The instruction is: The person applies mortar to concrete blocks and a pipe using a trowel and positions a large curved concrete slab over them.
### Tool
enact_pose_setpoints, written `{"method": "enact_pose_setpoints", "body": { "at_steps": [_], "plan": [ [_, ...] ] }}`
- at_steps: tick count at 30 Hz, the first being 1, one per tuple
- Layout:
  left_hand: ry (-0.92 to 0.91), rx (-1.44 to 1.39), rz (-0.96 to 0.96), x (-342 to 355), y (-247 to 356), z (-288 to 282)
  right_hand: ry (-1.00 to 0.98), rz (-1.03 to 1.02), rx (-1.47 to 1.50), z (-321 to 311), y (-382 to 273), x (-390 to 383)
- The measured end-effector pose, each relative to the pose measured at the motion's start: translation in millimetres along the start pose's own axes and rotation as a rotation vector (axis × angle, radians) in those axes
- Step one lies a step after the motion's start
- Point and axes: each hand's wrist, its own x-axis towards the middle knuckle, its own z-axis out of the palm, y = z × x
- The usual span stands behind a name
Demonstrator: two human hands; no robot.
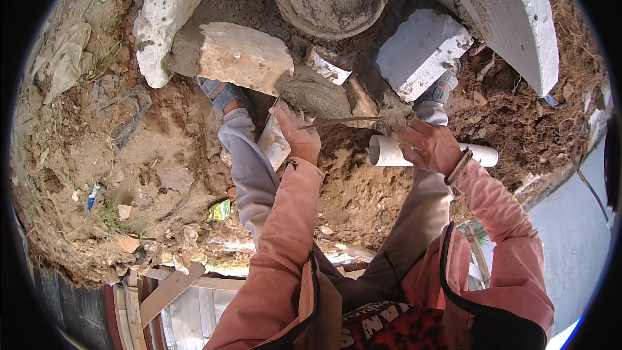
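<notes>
1. While the left hand (299, 137) was loosely curled, a thin brown trowel-like tool (350, 120) stuck out from its thumb side; the part inside the hand was hidden, but the hand appeared to hold it.
2. That tool lay across the gap between the two hands, its free end pointing toward the right hand's fingertips, near them.
3. The right hand (433, 147) was half open, fingers bent, over a white pipe (483, 155); whether it gripped the pipe or only covered it could not be told.
4. Just left of the left hand, a pale stone (273, 146) stood beside the trouser leg.
5. Beyond the hands, wet mortar (315, 96) lay between a cut stone block (245, 57) at left and a white block (424, 52) at right.
6. Farther off stood a round bucket (380, 1) containing grey mortar.
7. Grey sandals (227, 94) showed on the feet, next to the two blocks.
</notes>
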Motion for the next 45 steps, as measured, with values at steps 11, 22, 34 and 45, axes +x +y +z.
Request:
{"method": "enact_pose_setpoints", "body": {
  "at_steps": [11,22,34,45],
  "plan": [
    [-0.108,-0.007,0.009,9,-4,-25,-0.404,-0.201,-0.359,-65,24,138],
    [0.11,0.015,0.028,-4,-6,-30,-0.101,-0.132,0.019,-18,24,63],
    [-0.084,0.302,-0.342,-56,-93,-14,0.179,-0.176,0.463,93,-16,-12],
    [-0.11,0.445,-0.344,-29,-93,-24,0.177,-0.717,0.541,101,-12,42]
  ]
}}
